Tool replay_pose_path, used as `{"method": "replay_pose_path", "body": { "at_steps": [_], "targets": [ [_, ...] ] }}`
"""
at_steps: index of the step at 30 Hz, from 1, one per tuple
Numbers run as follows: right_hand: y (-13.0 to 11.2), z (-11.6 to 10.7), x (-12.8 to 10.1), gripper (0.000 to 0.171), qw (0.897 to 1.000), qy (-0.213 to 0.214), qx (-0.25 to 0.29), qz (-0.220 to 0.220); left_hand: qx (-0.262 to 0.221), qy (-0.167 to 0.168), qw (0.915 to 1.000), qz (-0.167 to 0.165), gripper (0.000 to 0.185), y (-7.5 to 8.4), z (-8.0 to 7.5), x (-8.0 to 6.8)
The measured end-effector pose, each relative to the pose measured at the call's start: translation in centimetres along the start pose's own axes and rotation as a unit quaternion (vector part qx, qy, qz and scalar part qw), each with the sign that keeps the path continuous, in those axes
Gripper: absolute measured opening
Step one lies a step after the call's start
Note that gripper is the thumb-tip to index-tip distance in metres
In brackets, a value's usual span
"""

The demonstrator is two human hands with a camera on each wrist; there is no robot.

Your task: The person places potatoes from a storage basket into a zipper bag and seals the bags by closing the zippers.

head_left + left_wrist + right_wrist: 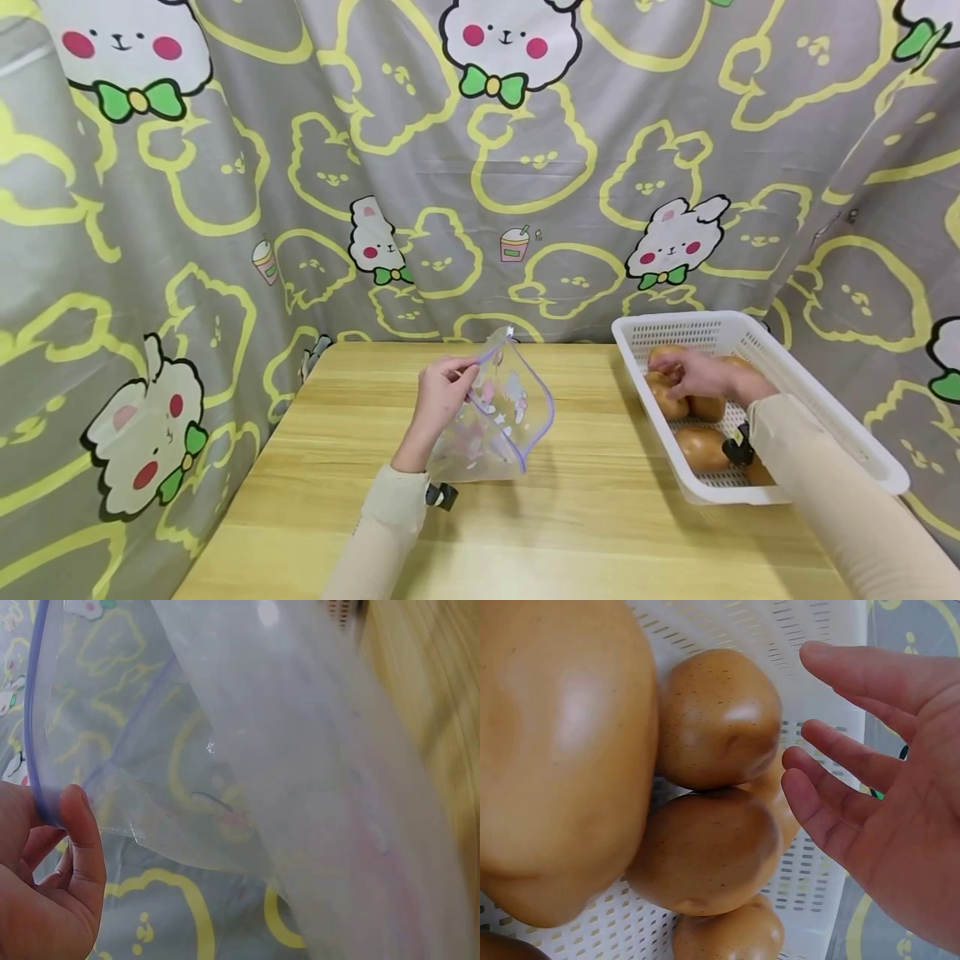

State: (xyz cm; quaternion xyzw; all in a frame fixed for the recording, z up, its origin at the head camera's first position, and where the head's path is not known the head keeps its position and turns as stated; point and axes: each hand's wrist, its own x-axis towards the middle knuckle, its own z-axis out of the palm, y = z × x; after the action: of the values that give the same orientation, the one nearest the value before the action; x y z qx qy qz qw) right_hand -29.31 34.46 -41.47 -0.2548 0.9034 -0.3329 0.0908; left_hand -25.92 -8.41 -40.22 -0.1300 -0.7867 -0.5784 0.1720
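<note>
One clear zip bag [467,446] over wooden table [300,467], mouth gaping rightward; purple rim's long axis runs from slider [510,332] at top to lower corner. Left hand [442,396] pinches rim. Right hand [697,372], fingers spread, loosely bent, at brown potatoes [699,448] in white basket [738,496]; contact unclear.

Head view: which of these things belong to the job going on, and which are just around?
Likely part of the job:
Clear zip bag, in the grip of the left hand
Brown potatoes, with the right hand among them
White basket holding them

Likely just surroundings:
Wooden table
Printed grey curtain behind it
</note>
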Motion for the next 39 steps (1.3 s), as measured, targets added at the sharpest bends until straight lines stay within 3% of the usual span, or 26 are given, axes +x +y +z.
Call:
{"method": "replay_pose_path", "body": {
  "at_steps": [12,19,26,32,39],
  "targets": [
    [2.1,0.4,-0.1,0.058,0.999,-0.015,0.029,0.022,0.007,-0.006,1.0,-0.004,0.011,-0.2,0.1,0.1],
    [2.1,0.4,0.3,0.06,0.999,-0.026,-0.014,0.02,0.009,-0.003,0.9999,-0.003,0.011,-0.3,-0.2,0.1],
    [2.3,0.5,0.6,0.064,0.997,-0.025,-0.041,0.062,0.012,-0.006,0.9999,0.003,0.011,-0.5,-0.3,0.1],
    [2.6,0.8,0.9,0.072,0.997,-0.021,-0.058,0.048,0.015,-0.007,0.9999,0.0,0.011,-0.7,-0.4,0.1],
    [2.3,1.0,0.8,0.081,0.992,-0.046,-0.062,0.095,0.012,-0.007,0.9999,-0.004,0.011,-0.7,-0.6,0.3]
  ]
}}
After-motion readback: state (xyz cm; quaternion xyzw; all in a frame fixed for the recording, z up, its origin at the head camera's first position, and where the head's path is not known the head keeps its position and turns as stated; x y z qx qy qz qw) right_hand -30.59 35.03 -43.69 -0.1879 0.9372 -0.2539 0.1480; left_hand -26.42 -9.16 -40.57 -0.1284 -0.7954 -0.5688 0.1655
